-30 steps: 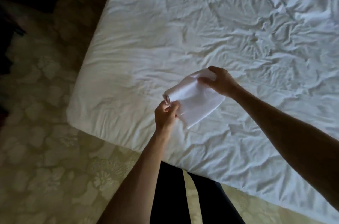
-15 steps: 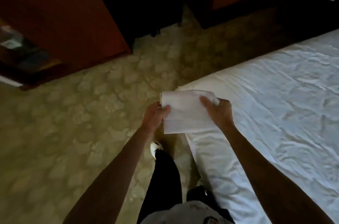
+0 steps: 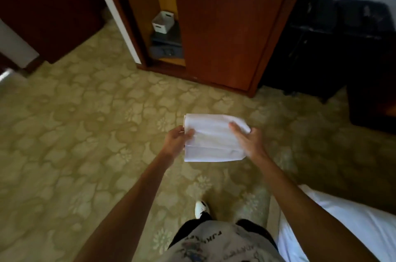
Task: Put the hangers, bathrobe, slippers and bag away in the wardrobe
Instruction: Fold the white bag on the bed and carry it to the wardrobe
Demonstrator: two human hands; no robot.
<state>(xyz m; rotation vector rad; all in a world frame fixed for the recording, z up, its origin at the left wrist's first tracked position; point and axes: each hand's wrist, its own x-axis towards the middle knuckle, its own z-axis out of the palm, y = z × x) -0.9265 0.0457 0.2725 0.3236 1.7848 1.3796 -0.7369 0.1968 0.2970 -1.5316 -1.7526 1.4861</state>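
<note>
Folded white fabric bag [image 3: 211, 137] hangs in the air above the floral green carpet [image 3: 85, 133], left hand [image 3: 176, 140] pinching its left edge, right hand [image 3: 248, 140] gripping its right side; reddish-brown wooden wardrobe [image 3: 220, 25] stands ahead, door partly open

White folded bag [image 3: 211, 138], olive floral-patterned carpet [image 3: 85, 133], reddish-brown wardrobe [image 3: 222, 25]

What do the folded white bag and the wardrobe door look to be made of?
Folded white bag: thin matte fabric, perhaps non-woven; it shows soft folds and sags between the left hand and right hand. Wardrobe door: reddish-brown wood or veneer, smooth with a slight sheen.
</note>
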